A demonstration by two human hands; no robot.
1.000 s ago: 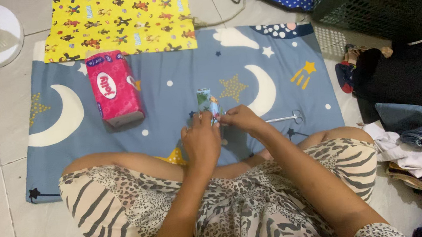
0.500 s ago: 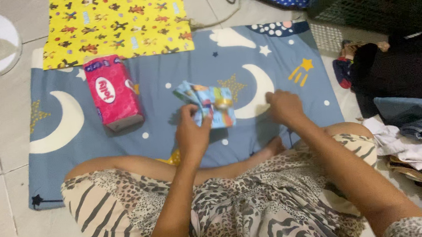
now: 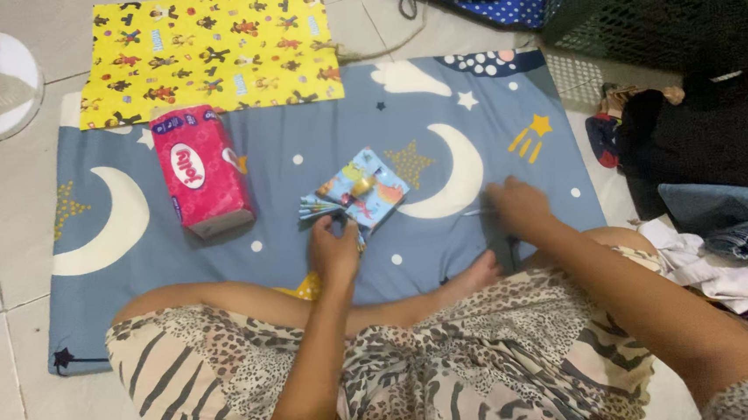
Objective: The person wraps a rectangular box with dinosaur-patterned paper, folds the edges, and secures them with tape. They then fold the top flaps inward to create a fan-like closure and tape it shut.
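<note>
Item: folded patterned paper (image 3: 362, 189), pinched in our left hand (image 3: 335, 252); keep pleats tight. Right hand (image 3: 521, 207) curled over scissors (image 3: 506, 243), grip unclear.

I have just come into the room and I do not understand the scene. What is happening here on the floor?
A person sits cross-legged on a blue mat with moons and stars. The left hand holds a small folded piece of colourful patterned paper above the mat. The right hand rests on the mat at a thin metal tool, probably scissors. A pink tissue pack and a yellow patterned sheet lie further away.
</note>
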